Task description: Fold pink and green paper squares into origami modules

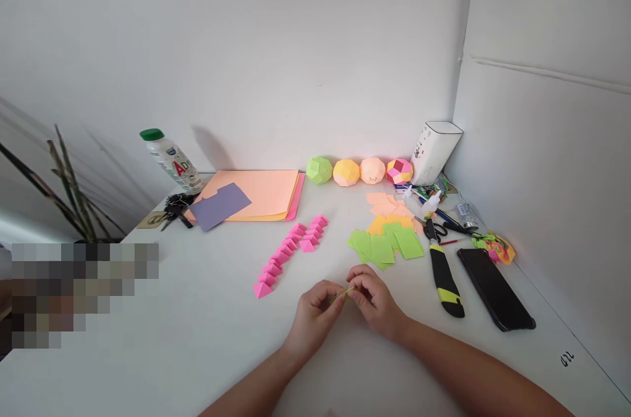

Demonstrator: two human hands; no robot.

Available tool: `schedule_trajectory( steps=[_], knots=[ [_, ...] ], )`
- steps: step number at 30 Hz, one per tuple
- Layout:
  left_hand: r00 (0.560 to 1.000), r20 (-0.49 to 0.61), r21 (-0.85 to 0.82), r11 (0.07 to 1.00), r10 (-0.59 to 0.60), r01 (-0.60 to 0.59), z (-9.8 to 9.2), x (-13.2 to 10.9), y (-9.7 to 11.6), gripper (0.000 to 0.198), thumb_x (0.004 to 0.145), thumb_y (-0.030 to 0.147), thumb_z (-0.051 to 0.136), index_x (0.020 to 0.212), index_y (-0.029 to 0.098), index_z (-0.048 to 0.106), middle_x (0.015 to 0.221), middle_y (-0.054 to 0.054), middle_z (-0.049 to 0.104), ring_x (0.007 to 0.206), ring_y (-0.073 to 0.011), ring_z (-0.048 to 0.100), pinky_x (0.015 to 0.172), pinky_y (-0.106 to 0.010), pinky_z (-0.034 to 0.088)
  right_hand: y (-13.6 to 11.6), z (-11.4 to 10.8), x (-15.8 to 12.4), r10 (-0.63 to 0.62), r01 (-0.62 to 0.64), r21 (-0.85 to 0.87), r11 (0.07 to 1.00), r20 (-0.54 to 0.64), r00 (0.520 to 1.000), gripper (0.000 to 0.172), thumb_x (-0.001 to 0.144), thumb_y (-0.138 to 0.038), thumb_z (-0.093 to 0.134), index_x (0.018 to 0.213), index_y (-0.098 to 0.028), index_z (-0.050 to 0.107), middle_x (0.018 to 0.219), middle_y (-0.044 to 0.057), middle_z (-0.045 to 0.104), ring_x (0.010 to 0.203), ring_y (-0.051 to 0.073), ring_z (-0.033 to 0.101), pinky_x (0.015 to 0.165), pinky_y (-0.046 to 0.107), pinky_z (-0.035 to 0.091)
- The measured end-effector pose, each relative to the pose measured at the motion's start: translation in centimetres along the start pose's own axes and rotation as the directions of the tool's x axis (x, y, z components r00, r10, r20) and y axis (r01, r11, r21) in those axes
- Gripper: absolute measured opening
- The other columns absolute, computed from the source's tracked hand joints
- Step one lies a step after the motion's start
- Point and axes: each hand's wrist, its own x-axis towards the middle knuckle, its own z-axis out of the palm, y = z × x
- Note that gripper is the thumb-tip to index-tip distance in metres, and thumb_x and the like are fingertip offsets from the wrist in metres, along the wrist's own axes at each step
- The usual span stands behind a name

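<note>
My left hand (318,312) and my right hand (373,300) meet near the front middle of the white table, both pinching a small green paper (344,293) seen nearly edge-on. Fingers hide much of it. Just beyond my right hand lie loose green paper squares (382,249), with yellow-orange squares (377,225) and peach squares (389,204) behind them. To the left, folded pink paper pieces (276,260) stand in a long slanting row, with a shorter pink row (314,233) beside its far end.
Four paper balls, one green (319,170), line the wall. Peach sheets (256,190) and a purple piece (221,206) lie back left, by a bottle (172,160) and keys (177,208). At right are scissors (434,231), a cutter (446,282), a phone (495,289) and a white box (434,152).
</note>
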Motion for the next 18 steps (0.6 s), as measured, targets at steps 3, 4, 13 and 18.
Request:
schedule_trajectory(
  steps=[3,4,13,18],
  knots=[
    [1.0,-0.004,-0.012,1.0,0.006,-0.006,-0.02,0.03,-0.04,0.017,0.081,0.03,0.057,0.074,0.017,0.065,0.079,-0.005,0.065,0.074,-0.0179,0.058,0.069,-0.029,0.048,-0.11,0.13,-0.07,-0.015,0.015,-0.028,0.999,-0.007,1.0,0.019,0.089,-0.03,0.044,0.076,-0.018,0.052,0.091,0.008,0.05,0.076,0.017,0.051,0.063,0.029,0.044],
    [1.0,-0.009,-0.017,1.0,0.004,-0.004,-0.05,0.02,-0.03,0.016,0.08,0.03,0.058,0.074,0.017,0.065,0.078,-0.005,0.065,0.074,-0.0179,0.059,0.069,-0.029,0.048,-0.09,0.14,-0.1,-0.009,0.009,-0.032,0.999,-0.006,1.0,0.018,0.089,-0.029,0.045,0.077,-0.018,0.052,0.092,0.008,0.05,0.073,0.016,0.05,0.061,0.028,0.044],
    [1.0,-0.001,0.038,0.999,0.01,-0.01,-0.07,-0.15,0.32,0.014,0.08,0.026,0.055,0.073,0.017,0.063,0.076,-0.004,0.064,0.072,-0.017,0.058,0.066,-0.027,0.047,0.17,0.16,-0.17,-0.06,0.062,-0.088,0.994,0.029,0.998,0.012,0.087,-0.024,0.044,0.076,-0.019,0.047,0.09,0.007,0.05,0.07,0.016,0.048,0.06,0.028,0.042],
    [0.999,-0.009,0.07,0.997,0.038,-0.037,-0.11,-0.19,0.5,0.015,0.081,0.027,0.054,0.073,0.018,0.062,0.075,-0.004,0.064,0.071,-0.017,0.058,0.066,-0.028,0.047,0.03,0.28,-0.22,-0.039,0.039,-0.075,0.996,-0.001,0.999,0.013,0.086,-0.025,0.046,0.075,-0.019,0.046,0.086,0.006,0.048,0.07,0.016,0.047,0.06,0.028,0.042]
  ],
)
